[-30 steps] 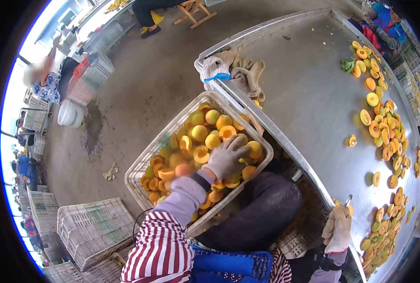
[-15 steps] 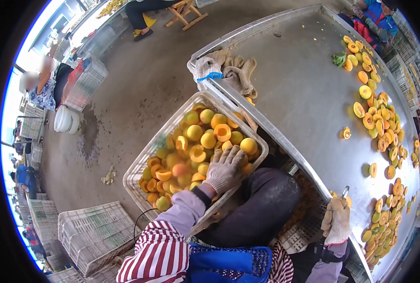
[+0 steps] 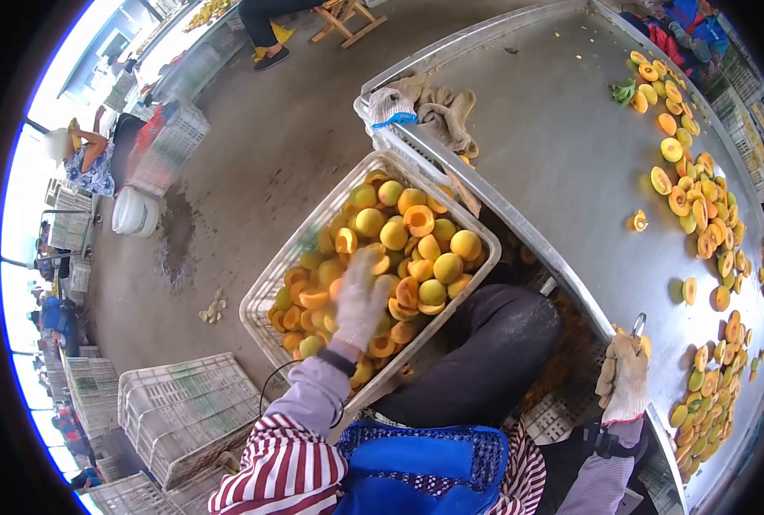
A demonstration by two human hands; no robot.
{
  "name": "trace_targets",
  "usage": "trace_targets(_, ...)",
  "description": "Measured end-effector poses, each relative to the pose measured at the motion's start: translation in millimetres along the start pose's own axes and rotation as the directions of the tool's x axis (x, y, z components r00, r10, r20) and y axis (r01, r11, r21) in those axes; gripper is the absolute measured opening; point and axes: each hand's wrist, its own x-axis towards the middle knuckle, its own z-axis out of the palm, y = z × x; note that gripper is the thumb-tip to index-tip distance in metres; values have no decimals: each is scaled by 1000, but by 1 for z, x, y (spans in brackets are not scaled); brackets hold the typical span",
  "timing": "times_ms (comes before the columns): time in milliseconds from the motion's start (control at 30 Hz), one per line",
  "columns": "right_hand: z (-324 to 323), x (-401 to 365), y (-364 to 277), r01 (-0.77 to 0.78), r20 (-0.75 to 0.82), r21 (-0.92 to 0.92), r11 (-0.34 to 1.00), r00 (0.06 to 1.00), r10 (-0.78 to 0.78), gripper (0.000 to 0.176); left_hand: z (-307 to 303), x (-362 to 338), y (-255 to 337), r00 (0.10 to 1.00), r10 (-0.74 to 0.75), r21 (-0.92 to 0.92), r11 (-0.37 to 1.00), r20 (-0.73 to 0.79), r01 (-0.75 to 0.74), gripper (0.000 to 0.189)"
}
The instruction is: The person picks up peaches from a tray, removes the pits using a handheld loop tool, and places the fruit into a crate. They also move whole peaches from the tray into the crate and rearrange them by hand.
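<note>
My left hand (image 3: 362, 300), in a pale work glove, is over the halved and whole yellow-orange fruits (image 3: 393, 233) in a white plastic crate (image 3: 266, 266). Its fingers are smeared by motion, and whether they hold anything cannot be made out. At the near edge of the metal table (image 3: 562, 172), my right hand (image 3: 624, 378), gloved too, is closed around a tool with a metal ring (image 3: 639, 324) at its end. A fruit piece shows beside that ring. Many fruit halves (image 3: 708, 223) lie along the table's far side.
Crumpled gloves (image 3: 438, 116) lie on the table's corner. Empty crates (image 3: 189, 412) stand at the lower left, and a white bucket (image 3: 135, 212) is on the floor. Other people (image 3: 90, 163) sit at the upper left and top. My knee (image 3: 502, 343) is beside the crate.
My left hand has moved left across the fruits, from the crate's right part toward its middle. My right hand stays at the table edge. The whole view has shifted slightly.
</note>
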Motion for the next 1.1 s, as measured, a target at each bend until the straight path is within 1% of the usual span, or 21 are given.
trace_targets(67, -3, 7, 4, 16, 0, -40, 999, 1000, -16, 26, -26, -23, -17, 982, -139, 180, 970, -126, 161, 57)
trace_targets(133, 0, 4, 0, -4, -3, -46, 999, 1000, 3, 26, -35, -45, -31, 978, -158, 236, 954, -133, 186, 58)
trace_targets(200, 2, -2, -4, -17, -15, -64, 998, 1000, 16, 27, -33, -64, -27, 997, -74, 387, 919, -15, 74, 61)
trace_targets(267, 0, -1, -1, -18, -15, -94, 995, 1000, 16, 28, -13, -69, -19, 993, 55, 320, 944, 106, -86, 65)
trace_targets(333, -1, -1, 3, 39, 3, -26, 999, 999, -39, 28, 5, -55, 10, 954, 186, 410, 871, 233, -270, 60)
trace_targets(467, 4, -5, -4, 34, -32, -56, 998, 999, -36, 29, 41, -7, 3, 910, 268, 425, 818, 316, -389, 55)
trace_targets(533, 6, -12, -8, 54, 3, -49, 997, 999, -54, 29, 45, 6, 3, 945, 174, 374, 886, 278, -273, 54)
trace_targets(567, 8, -13, -9, 53, -20, -85, 995, 998, -55, 29, 46, 10, 0, 933, 185, 427, 849, 310, -310, 54)
trace_targets(600, 10, -16, -9, 73, -22, -51, 996, 997, -74, 26, 48, 11, -5, 925, 189, 404, 857, 328, -319, 55)
trace_targets(633, 8, -23, -12, 119, 50, -45, 992, 992, -117, 23, 47, 10, -10, 917, 168, 405, 858, 361, -317, 56)
trace_targets(667, 9, -26, -9, 178, 31, 13, 984, 984, -178, 21, 45, 13, -12, 901, 156, 398, 857, 406, -328, 57)
trace_targets(700, 1, -22, -8, 129, 103, -9, 992, 987, -127, 27, 33, 20, 5, 864, 87, 325, 905, 496, -277, 56)
trace_targets(733, 1, -24, -6, 141, 103, 4, 990, 985, -140, 28, 18, 29, 27, 810, 25, 261, 940, 586, -218, 56)
trace_targets(767, -2, -30, -9, 138, 149, -73, 988, 981, -126, 30, 14, 32, 37, 853, 2, 112, 991, 522, -70, 54)
trace_targets(800, 0, -49, -17, 167, 178, -26, 986, 971, -160, 28, 13, 28, 49, 881, -45, -49, 996, 472, 77, 52)
trace_targets(833, 2, -55, -14, 169, 218, -22, 985, 963, -161, 25, 5, 20, 74, 911, 92, -127, 991, 402, -45, 51)
trace_targets(867, -1, -43, 6, 140, 354, -81, 987, 930, -102, 26, -9, 15, 101, 923, 219, -194, 967, 317, -162, 50)
trace_targets(967, 6, -87, 19, 122, 401, -79, 989, 913, -80, 33, -42, 0, 190, 773, 481, -442, 849, 414, -291, 48)
trace_targets(1000, 7, -88, 36, 265, 398, -91, 960, 893, -208, 36, -43, -5, 217, 692, 629, -496, 754, 356, -430, 49)
trace_targets(1067, 1, -108, 32, 238, 391, -226, 945, 910, -136, 39, -35, -14, 273, 427, 881, -515, 467, 203, -719, 44)
trace_targets(1100, -2, -112, 41, 295, 340, -160, 942, 912, -228, 40, -31, -19, 301, 268, 902, -478, 409, 337, -777, 42)
